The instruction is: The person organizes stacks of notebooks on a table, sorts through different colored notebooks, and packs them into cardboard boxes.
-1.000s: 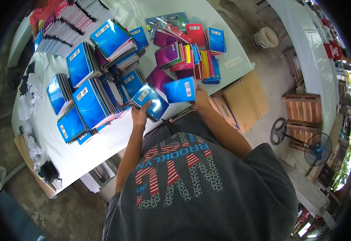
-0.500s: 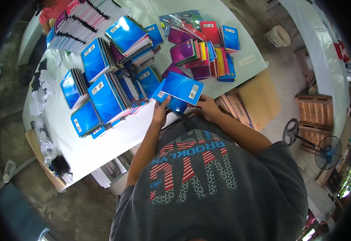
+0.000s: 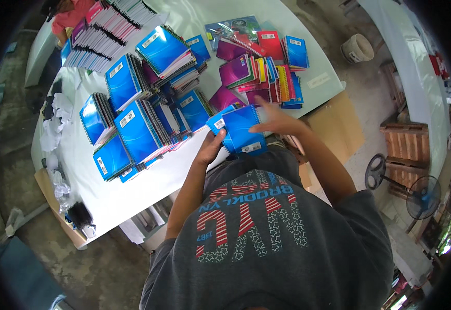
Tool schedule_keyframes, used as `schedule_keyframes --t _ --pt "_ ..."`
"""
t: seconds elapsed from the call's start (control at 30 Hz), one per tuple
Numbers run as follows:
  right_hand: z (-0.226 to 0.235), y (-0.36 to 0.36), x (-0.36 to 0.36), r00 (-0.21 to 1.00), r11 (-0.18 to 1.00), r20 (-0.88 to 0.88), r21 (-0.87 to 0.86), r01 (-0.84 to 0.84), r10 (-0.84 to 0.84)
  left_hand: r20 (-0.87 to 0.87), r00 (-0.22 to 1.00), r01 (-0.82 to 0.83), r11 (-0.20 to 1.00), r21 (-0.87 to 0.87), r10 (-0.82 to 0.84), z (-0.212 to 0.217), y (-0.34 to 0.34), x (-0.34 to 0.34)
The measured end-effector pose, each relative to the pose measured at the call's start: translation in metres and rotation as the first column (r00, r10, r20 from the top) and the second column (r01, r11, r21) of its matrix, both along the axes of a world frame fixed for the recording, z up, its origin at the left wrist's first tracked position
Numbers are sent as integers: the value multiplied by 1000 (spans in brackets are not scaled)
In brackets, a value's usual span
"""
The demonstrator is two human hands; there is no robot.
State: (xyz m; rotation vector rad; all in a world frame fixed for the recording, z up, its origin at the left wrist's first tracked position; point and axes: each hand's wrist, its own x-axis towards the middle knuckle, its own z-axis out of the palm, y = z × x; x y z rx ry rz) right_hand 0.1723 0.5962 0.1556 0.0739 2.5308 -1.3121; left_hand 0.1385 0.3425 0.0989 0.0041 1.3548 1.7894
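Observation:
Blue spiral notebooks (image 3: 241,126) are in my left hand (image 3: 212,147), its thumb pressed on the cover at their left edge. They lie over one another at differing angles, with white labels showing. My right hand (image 3: 278,119) is at their right side, fingers apart and blurred; whether the thumb touches the cover I cannot tell. Just beyond, a mixed pile of purple, red, yellow and blue notebooks (image 3: 234,71) lies on the white table (image 3: 148,199). To the left stand stacks of blue spiral notebooks (image 3: 135,126).
Rows of notebooks (image 3: 101,44) fill the far left, beside a person in a red top (image 3: 73,18). Crumpled clear plastic (image 3: 55,121) lies along the left edge. Cardboard (image 3: 336,121) leans by the table's right side. Beyond are a white bucket (image 3: 357,48), wooden crates (image 3: 405,142) and a fan (image 3: 423,196).
My right hand has let go of the top notebook's right end and risen, fingers spreading. The blue notebooks have turned and now lie closer together in my left hand.

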Motion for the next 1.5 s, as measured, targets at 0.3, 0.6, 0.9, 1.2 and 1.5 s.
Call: schedule_keyframes --t 0.3,0.6,0.9,1.2,1.5 --pt "-61 -40 5 994 722 95 -685 100 -48 -276 961 -77 952 -297 -9 5 23 9" --pt "-120 -18 -23 901 913 -148 26 -408 407 -660 751 -295 882 -368 -24 -68 0 52" --pt "-132 -81 -64 923 739 -127 642 -203 364 -863 364 -611 609 -506 -351 31 -8 53" --pt "-61 -55 -101 994 959 15 261 -108 108 -824 370 -708 444 -549 -429 78 -4 67" --pt "78 -11 -115 936 934 -228 -177 -310 267 -675 719 -489 569 -661 -166 83 40 48"
